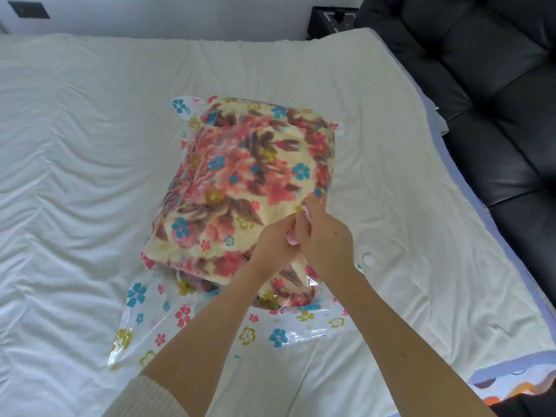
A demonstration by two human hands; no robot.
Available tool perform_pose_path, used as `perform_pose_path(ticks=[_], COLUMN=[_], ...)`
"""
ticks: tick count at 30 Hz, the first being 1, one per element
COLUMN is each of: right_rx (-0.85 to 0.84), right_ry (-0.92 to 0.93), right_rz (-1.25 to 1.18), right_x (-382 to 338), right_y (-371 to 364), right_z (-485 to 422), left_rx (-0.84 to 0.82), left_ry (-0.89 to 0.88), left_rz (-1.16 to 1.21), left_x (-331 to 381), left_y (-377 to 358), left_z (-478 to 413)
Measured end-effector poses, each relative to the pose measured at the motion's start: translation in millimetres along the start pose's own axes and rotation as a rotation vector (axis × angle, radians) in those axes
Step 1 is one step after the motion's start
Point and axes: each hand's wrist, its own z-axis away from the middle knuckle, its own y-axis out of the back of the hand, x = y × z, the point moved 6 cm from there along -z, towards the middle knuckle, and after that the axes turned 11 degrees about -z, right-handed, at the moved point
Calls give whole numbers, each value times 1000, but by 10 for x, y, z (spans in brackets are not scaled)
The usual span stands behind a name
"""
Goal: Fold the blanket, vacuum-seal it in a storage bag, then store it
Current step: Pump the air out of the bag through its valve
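Folded blanket point(240, 164), inside clear flowered bag point(210, 322) lying on the bed point(75, 145), mouth nearest; left hand point(275, 240) and right hand point(328, 239) both pinch a small pink part point(307, 212) atop the bag's near right, probably readying its valve for suction.

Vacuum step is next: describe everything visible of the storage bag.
The storage bag is clear plastic printed with blue, pink and yellow flowers. It lies on the white sheet, bulging round the folded floral blanket, its near end flat. The left hand and right hand grip a pink piece on its top.
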Motion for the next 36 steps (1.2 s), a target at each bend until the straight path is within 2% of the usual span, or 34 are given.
perform_pose_path(ticks=[2,4,6,8,10,12,14,16,17,20,23,24,26,27,28,29,30,32,34,35,36], right_rx=[-72,-90,53,312,496,404,156,63,113,407,567,508,82,-56,-105,-86,4,268,523,542,438], right_ry=[10,26,82,164,132,60,-27,-9,70,231,80,28,-38,-17,10,37,96,176,144,132,114], right_rz=[78,184,153,67,-17,-34,-13,97,131,72,-115,-61,51,130,211,220,192,91,-120,-132,-42], right_x=[-115,-315,-589,-795,-681,-400,-114,-78,-180,-525,-442,-342,-163,-132,-155,-247,-370,-640,-608,-539,-485], right_y=[61,355,877,1379,1383,881,342,283,421,1081,1144,931,332,204,241,413,664,1215,1379,1244,993], right_z=[-18,-79,-147,-162,-92,24,74,22,-3,-15,41,55,30,18,-20,-49,-60,-71,9,69,80], left_rx=[29,-20,-34,-41,-63,-98,-146,-158,-152,-136,-134,-133,-132,-132,-126,-122,-122,-106,-105,-105,-100], left_ry=[-14,5,29,35,47,48,32,34,37,47,64,69,70,67,69,79,89,85,73,72,74], left_rz=[38,138,214,258,272,251,175,151,160,205,234,249,239,227,229,243,268,301,303,295,279], left_x=[-28,-67,-99,-106,-94,-103,-111,-137,-150,-189,-192,-186,-160,-145,-133,-136,-141,-154,-165,-159,-144], left_y=[7,-4,2,-25,-70,-122,-183,-183,-163,-106,-148,-165,-181,-177,-158,-143,-131,-96,-101,-116,-126], left_z=[26,25,3,-20,-29,-20,-6,-8,-17,-51,-37,-24,8,19,17,7,1,-23,-34,-23,-2])
